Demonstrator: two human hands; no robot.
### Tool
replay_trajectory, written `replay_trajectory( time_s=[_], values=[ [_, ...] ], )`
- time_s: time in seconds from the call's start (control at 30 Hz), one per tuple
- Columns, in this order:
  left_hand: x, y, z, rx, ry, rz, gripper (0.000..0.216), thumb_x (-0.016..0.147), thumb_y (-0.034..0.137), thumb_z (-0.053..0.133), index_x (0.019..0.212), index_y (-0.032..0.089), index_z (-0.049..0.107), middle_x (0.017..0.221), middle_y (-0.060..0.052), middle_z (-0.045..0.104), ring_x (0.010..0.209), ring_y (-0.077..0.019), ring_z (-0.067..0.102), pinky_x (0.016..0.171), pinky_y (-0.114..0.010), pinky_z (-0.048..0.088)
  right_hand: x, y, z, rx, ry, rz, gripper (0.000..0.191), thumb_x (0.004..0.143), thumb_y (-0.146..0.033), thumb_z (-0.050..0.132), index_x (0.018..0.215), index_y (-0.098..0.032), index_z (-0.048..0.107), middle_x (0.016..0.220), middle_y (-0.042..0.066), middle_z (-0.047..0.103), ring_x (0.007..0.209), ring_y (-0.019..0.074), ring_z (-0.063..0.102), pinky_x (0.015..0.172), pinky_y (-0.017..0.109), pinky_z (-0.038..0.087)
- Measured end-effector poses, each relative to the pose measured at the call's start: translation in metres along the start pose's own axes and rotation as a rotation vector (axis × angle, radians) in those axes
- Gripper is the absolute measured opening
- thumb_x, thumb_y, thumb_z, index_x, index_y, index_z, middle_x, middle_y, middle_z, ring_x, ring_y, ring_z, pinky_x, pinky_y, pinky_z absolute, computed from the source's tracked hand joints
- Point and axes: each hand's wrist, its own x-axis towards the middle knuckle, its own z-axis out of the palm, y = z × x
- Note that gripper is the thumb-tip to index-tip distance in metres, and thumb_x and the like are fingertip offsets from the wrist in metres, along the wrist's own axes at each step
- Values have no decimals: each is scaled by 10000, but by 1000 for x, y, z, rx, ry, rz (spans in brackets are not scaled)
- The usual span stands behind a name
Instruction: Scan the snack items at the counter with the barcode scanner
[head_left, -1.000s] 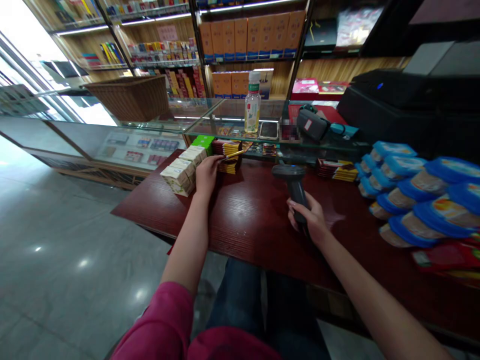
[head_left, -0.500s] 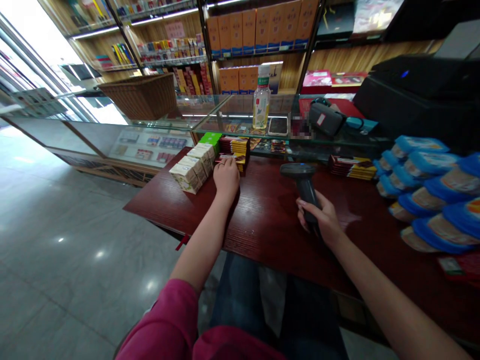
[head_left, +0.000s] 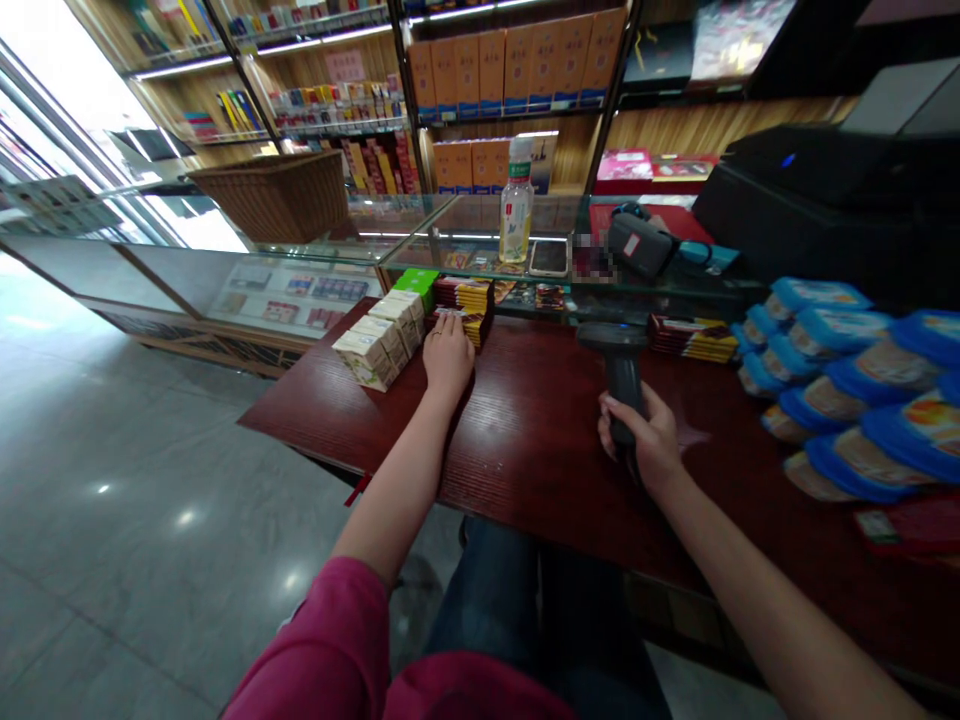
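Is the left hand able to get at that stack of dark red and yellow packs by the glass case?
Probably yes. The left hand lies on the table with its fingertips at the stack of dark red and yellow packs, and nothing stands between them. The cream boxes sit just to its left.

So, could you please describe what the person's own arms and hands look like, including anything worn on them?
The left arm has a magenta-pink sleeve pushed up to about the elbow, leaving the forearm bare. The left hand is bare and ungloved, and seems to wear a thin ring on one finger, though that is too small to be sure. The right hand and forearm are bare; no watch or glove shows.
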Motion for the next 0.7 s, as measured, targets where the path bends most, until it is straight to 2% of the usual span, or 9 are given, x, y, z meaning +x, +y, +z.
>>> replay_trajectory(
  time_s=[0.13,0.23,0.37,0.43,0.53,0.6,0.7],
  values=[
    [-2,10,-2,-29,49,63,587,986,136,453,1566,53,494,1665,-201,457,1585,-290,406,1289,-436,361,9,-4,-22,-10,152,-116,338,771,-383,843,916,-246,569,609,-81,579,359,107,513,281,217,381],
    [-10,38,3,-95,26,251,607,975,110,453,1580,92,483,1674,-175,453,1597,-273,385,1303,-445,337,18,-8,-52,-78,240,-190,400,741,-385,859,951,-250,546,641,-86,590,358,102,512,285,213,383],
    [-19,109,28,-228,-67,524,601,973,94,455,1572,117,499,1665,-159,473,1576,-262,424,1296,-432,364,20,-8,-91,-178,310,-249,475,732,-408,852,1045,-262,527,807,-66,642,387,82,531,303,207,411],
    [-19,151,46,-314,-99,594,620,958,64,449,1576,104,487,1671,-170,461,1583,-254,412,1304,-425,363,17,-6,-102,-204,347,-258,470,760,-424,821,1088,-263,525,826,-58,635,391,77,524,311,208,415],
    [-8,208,74,-440,-134,619,671,937,32,453,1604,93,436,1700,-190,406,1610,-244,359,1314,-437,356,13,-5,-106,-203,417,-295,453,804,-430,767,1147,-271,517,841,-52,610,395,70,496,312,212,409],
    [4,235,89,-493,-154,611,684,941,30,468,1620,90,405,1719,-204,361,1630,-245,313,1317,-446,349,12,-5,-105,-196,416,-289,521,804,-422,764,1232,-280,504,869,-40,612,410,73,499,327,222,425],
    [22,255,104,-527,-217,640,690,931,10,513,1610,84,417,1721,-222,346,1643,-248,274,1324,-450,329,16,-5,-104,-181,393,-232,619,794,-421,772,1322,-289,477,883,-28,615,430,80,497,337,230,432]
  ],
)
